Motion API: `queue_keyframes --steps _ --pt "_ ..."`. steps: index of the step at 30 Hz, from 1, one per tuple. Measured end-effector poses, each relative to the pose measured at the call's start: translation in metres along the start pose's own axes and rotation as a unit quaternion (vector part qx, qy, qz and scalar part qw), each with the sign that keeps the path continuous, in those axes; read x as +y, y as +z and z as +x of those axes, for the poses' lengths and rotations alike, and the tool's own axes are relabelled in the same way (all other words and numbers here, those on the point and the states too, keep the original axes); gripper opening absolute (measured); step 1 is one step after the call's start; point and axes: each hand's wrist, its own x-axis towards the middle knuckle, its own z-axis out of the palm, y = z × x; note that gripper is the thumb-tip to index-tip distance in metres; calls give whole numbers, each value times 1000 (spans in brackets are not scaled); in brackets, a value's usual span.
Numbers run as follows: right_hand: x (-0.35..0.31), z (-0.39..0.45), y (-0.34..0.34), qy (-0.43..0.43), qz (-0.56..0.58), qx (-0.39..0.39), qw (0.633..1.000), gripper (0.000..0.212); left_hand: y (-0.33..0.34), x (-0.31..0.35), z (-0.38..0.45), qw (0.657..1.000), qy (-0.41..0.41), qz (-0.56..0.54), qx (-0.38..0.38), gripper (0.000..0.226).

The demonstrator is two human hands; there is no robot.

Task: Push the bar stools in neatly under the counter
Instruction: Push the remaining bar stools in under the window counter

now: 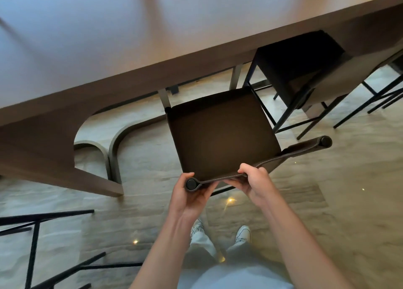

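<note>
A dark brown bar stool [220, 134] stands in front of me, its seat just short of the counter [109, 38] edge. My left hand [189, 195] grips the left end of its low backrest, fingers curled round the post cap. My right hand [254, 184] pinches the backrest's top edge a little to the right. A second dark stool [298, 60] sits to the right, its seat partly tucked beneath the countertop.
The counter's curved wooden leg [54, 140] reaches the floor at left. Black metal legs of another stool [32, 245] show at bottom left. More thin stool legs [381, 97] stand at far right. The glossy tiled floor [327, 201] lies under my feet.
</note>
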Motion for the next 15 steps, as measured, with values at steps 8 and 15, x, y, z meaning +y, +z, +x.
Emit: queue_keyframes --steps 8,15 --pt "11 2 2 -8 25 8 1000 18 -11 5 5 1000 0 9 13 41" --pt "18 3 -7 0 20 -9 1000 22 -14 2 1 996 -2 84 21 45"
